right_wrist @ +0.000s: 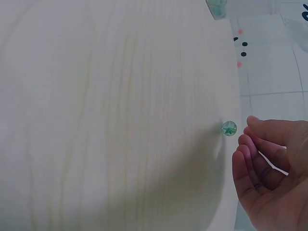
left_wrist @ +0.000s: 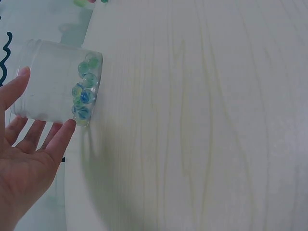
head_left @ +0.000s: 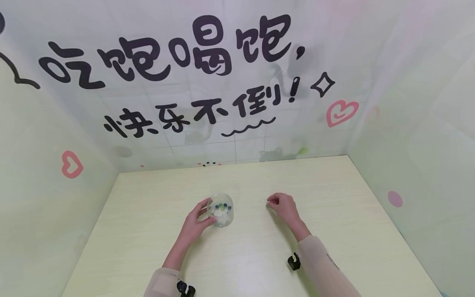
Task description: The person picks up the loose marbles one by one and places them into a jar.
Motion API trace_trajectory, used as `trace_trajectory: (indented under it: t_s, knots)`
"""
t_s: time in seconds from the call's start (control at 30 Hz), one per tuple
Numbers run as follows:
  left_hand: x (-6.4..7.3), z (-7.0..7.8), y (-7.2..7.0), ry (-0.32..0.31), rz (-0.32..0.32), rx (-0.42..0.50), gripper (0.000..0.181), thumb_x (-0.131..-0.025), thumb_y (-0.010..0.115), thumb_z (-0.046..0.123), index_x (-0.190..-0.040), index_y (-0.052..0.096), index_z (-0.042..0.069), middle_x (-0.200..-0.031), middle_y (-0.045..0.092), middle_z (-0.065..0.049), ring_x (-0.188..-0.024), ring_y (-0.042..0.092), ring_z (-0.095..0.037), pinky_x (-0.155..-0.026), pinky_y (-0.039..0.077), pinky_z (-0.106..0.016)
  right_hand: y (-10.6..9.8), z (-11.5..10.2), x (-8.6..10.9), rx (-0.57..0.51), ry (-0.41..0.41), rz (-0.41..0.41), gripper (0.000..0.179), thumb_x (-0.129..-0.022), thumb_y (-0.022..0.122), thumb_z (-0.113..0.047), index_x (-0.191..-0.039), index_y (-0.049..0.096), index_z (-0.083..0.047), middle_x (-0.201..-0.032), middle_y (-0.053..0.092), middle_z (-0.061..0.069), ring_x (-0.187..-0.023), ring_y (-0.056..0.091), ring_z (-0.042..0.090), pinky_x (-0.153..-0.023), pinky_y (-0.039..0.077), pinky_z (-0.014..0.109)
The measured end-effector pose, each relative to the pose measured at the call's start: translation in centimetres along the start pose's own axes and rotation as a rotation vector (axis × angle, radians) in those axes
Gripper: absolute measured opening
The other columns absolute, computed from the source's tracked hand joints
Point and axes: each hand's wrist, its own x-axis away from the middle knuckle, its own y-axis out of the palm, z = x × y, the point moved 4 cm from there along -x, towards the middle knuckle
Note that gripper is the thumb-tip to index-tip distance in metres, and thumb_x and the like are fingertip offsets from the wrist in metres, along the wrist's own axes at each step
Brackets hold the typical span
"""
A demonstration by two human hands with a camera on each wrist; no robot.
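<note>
My left hand (head_left: 194,222) holds a clear, round plastic jar (head_left: 224,220) from its left side, thumb on one side and fingers on the other. The jar stands upright on the table. Several green and blue glass marbles (left_wrist: 86,96) are gathered at its bottom. To the right of the jar is my right hand (head_left: 285,208), low over the table. Its fingers are curled, with thumb and index fingertips close together and nothing visible between them. A single green marble (right_wrist: 229,128) lies just beyond those fingertips, apart from them in the right wrist view.
The pale wood-grain table (head_left: 245,255) runs back to a white wall (head_left: 178,152) with black lettering. Side walls stand at left and right. A black strap mount (head_left: 294,261) sits at the right wrist, and another black mount (head_left: 185,288) at the left.
</note>
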Motion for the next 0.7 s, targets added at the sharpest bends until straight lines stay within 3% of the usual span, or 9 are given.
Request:
trace_trajectory:
  t_s: [0.37, 0.7]
  knots:
    - [0.0, 0.0, 0.0, -0.004, 0.0, 0.008, 0.07, -0.089, 0.074, 0.009, -0.15, 0.042, 0.011, -0.155, 0.043, -0.017, -0.142, 0.043, -0.042, -0.106, 0.051, -0.045, 0.8, 1.2, -0.4, 0.018, 0.052, -0.032, 0.008, -0.088, 0.071, -0.005, -0.094, 0.075, -0.004, -0.087, 0.073, 0.006, -0.078, 0.063, 0.015, -0.07, 0.054, 0.028]
    - [0.0, 0.1, 0.0, -0.01, 0.007, 0.002, 0.069, -0.089, 0.074, 0.009, -0.15, 0.042, 0.011, -0.155, 0.043, -0.017, -0.141, 0.043, -0.042, -0.106, 0.051, -0.045, 1.0, 0.8, -0.3, 0.057, 0.039, -0.027, 0.006, -0.087, 0.071, -0.004, -0.091, 0.075, -0.005, -0.085, 0.073, 0.005, -0.076, 0.064, 0.015, -0.068, 0.054, 0.028]
